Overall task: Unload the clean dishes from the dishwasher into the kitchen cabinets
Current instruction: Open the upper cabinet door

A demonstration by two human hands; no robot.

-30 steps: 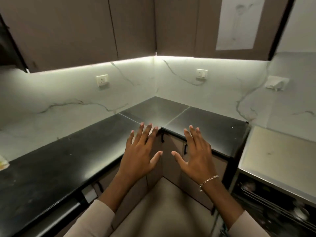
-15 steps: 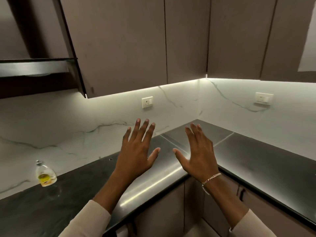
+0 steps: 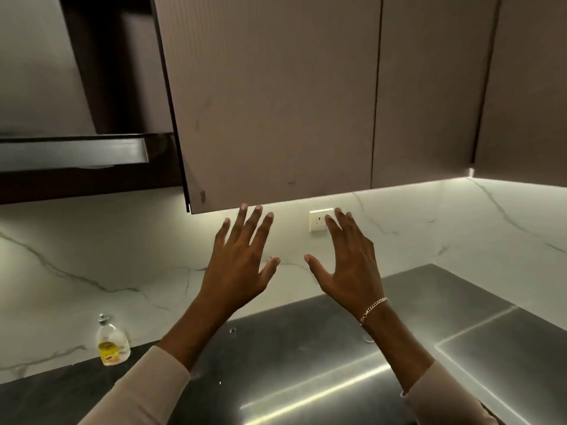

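Observation:
Closed brown upper cabinets [image 3: 276, 96] hang above the dark countertop [image 3: 306, 348]. My left hand [image 3: 241, 265] is raised with fingers spread and straight, its fingertips just below the bottom edge of the cabinet door. My right hand [image 3: 349, 265], a chain bracelet on its wrist, is raised beside it, also spread and holding nothing. Neither hand touches the cabinet. No dishes and no dishwasher are in view.
A soap bottle [image 3: 110, 343] with yellow liquid stands on the counter at the left against the marble backsplash. A wall socket [image 3: 319, 219] sits behind my right fingers. A dark range hood [image 3: 73, 154] projects at the upper left. More cabinet doors [image 3: 521, 81] continue to the right.
My view has swung left and up, away from the dishwasher toward the upper cabinets. Both hands stay spread and have risen to the cabinet's lower edge.

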